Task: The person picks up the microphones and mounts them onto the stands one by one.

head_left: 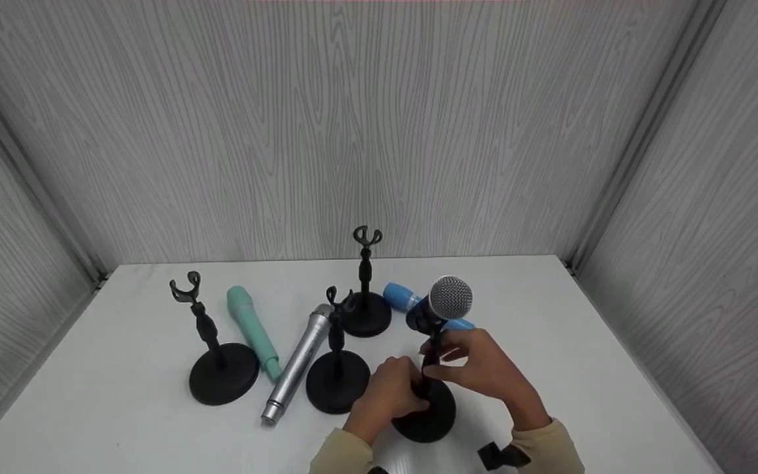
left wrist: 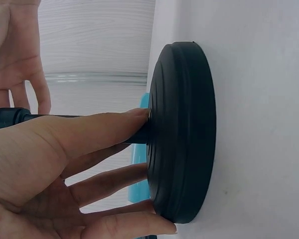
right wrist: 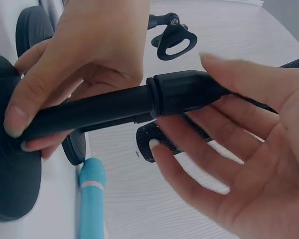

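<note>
In the head view, a black round-based microphone stand (head_left: 441,415) stands at front right, bearing a microphone (head_left: 450,297) with a silver mesh head. My left hand (head_left: 389,392) grips the foot of its pole, thumb against the pole and fingers reaching over the base (left wrist: 182,134). Higher up, my right hand (head_left: 478,365) has its thumb and fingers around the pole's collar (right wrist: 184,92). One right finger is blurred in the right wrist view. Behind the stand lies a blue microphone (head_left: 400,296), partly hidden by it.
Three more black stands hold no microphone: one at left (head_left: 224,375), one in the middle (head_left: 337,382), one at the back (head_left: 366,316). A green microphone (head_left: 252,329) and a silver microphone (head_left: 297,365) lie between them. Grey wood-grain walls (head_left: 326,131) enclose the white table (head_left: 122,395).
</note>
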The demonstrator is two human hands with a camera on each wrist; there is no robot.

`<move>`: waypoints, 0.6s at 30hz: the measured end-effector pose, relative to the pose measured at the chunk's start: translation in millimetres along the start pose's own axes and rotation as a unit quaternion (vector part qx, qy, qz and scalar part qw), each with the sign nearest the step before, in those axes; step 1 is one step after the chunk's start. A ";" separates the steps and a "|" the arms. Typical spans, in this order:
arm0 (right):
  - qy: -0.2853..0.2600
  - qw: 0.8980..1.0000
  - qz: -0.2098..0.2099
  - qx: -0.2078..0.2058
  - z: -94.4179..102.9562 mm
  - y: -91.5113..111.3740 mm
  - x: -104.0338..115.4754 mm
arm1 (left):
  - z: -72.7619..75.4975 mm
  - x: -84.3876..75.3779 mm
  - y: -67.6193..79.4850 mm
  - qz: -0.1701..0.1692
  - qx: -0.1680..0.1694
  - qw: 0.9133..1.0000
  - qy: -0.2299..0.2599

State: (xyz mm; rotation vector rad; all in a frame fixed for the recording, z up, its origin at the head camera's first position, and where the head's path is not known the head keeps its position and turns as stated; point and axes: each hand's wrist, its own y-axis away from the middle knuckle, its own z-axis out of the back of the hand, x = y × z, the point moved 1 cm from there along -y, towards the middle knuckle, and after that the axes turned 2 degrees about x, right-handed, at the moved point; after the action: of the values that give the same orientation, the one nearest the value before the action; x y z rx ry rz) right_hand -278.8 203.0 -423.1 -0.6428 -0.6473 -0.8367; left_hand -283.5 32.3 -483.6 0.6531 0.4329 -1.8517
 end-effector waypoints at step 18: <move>0.015 0.999 -0.009 -0.031 -2.1 -0.8 3.4 | -0.2 1.0 3.3 0.000 -0.018 1.000 -0.017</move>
State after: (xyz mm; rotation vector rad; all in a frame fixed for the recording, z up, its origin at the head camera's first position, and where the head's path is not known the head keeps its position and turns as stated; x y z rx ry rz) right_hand -277.2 199.5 -421.7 -0.6807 -0.6032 -0.8849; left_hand -280.7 30.5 -484.4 0.5975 0.4426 -1.8484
